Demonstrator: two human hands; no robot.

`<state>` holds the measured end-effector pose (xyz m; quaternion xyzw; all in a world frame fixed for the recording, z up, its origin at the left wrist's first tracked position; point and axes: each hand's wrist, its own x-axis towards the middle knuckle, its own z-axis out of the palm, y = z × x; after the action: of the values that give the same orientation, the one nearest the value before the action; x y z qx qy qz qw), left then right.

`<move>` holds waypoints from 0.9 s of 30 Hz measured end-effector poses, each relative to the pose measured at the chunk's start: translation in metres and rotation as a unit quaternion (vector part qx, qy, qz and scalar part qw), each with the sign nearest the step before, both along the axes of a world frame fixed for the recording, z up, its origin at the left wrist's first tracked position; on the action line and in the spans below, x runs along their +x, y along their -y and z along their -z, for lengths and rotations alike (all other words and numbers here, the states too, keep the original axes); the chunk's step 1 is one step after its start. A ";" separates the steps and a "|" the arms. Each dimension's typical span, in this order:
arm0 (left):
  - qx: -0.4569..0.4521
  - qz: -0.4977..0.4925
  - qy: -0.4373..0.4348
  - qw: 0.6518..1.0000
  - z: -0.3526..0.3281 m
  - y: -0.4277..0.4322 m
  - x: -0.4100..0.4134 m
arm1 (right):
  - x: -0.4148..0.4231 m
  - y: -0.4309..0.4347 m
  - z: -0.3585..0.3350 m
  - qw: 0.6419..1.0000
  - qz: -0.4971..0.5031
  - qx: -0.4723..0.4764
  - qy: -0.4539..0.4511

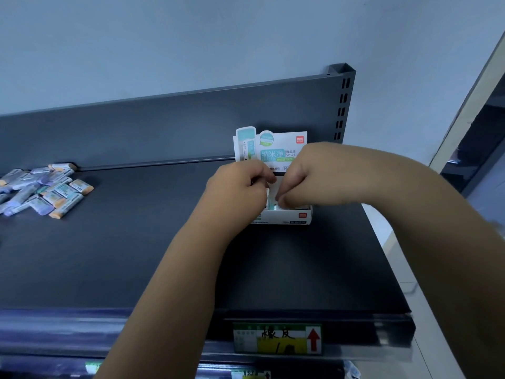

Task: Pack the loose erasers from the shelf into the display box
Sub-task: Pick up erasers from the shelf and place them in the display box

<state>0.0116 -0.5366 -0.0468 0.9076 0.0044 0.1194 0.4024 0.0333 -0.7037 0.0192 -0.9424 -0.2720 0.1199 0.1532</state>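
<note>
A white display box (296,216) with a tall printed back card stands on the dark shelf (136,255), right of centre. Both of my hands are over its open tray. My left hand (237,188) is curled at the box's left side, fingers closed. My right hand (303,176) reaches down into the tray, fingertips pinched on a wrapped eraser (273,206) standing inside. A heap of loose wrapped erasers (41,191) with purple, teal and orange ends lies at the shelf's far left. What my left hand holds is hidden.
The shelf's back panel (164,127) rises behind the box, with a slotted upright post (343,105) at the right. A green and yellow price label (277,339) with a red arrow sits on the shelf's front rail. A pale floor lies to the right.
</note>
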 end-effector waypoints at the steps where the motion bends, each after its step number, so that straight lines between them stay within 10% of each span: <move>1: -0.012 -0.005 -0.005 1.000 0.000 0.000 0.000 | 0.000 0.001 0.001 1.000 0.003 0.012 0.002; 27: -0.159 -0.021 -0.004 0.987 -0.015 0.006 -0.005 | 0.012 0.022 0.023 0.980 0.040 0.172 -0.086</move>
<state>0.0069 -0.5424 -0.0321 0.8324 0.0436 0.1220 0.5389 0.0454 -0.7259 -0.0034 -0.8982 -0.2365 0.1453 0.3408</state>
